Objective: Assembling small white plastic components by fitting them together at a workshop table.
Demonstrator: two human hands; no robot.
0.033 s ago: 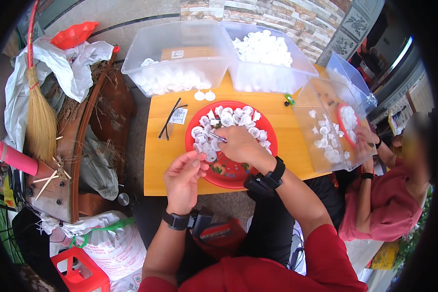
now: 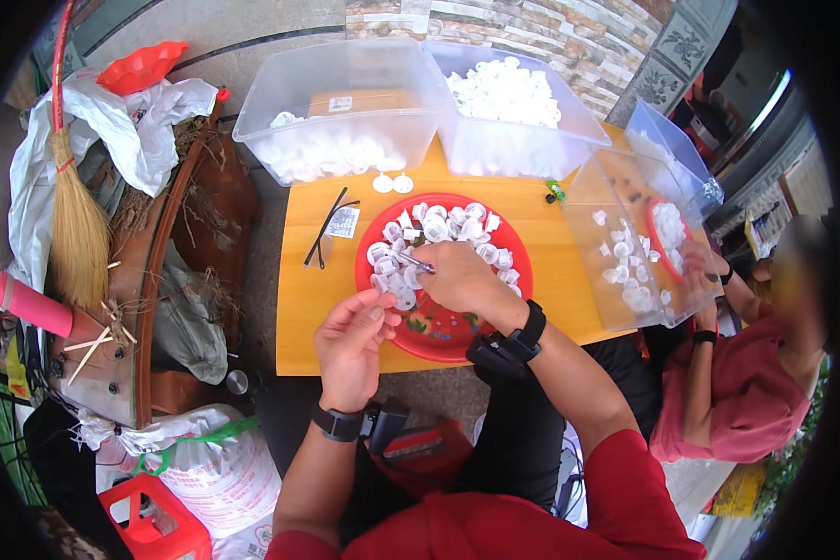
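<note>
My right hand [image 2: 459,275] is closed around a slim, shiny metal tool [image 2: 418,264] over the red tray [image 2: 523,280]. The tool's tip points left among white plastic parts [image 2: 435,227] heaped along the tray's far and left sides. Bits of a coloured print show on the tray's bare near side. At the tray's near left edge, my left hand [image 2: 350,341] has its fingers curled toward the thumb in a pinch. White parts lie right beside those fingertips; whatever the pinch holds, if anything, is too small to make out.
Two clear bins [image 2: 341,117] of white parts stand at the table's [image 2: 313,308] back. Glasses [image 2: 327,229] and two white discs [image 2: 392,184] lie left of them. On the right, another clear bin [image 2: 593,280] stands before a co-worker in a red top [image 2: 737,401]. A broom [image 2: 75,224] leans left.
</note>
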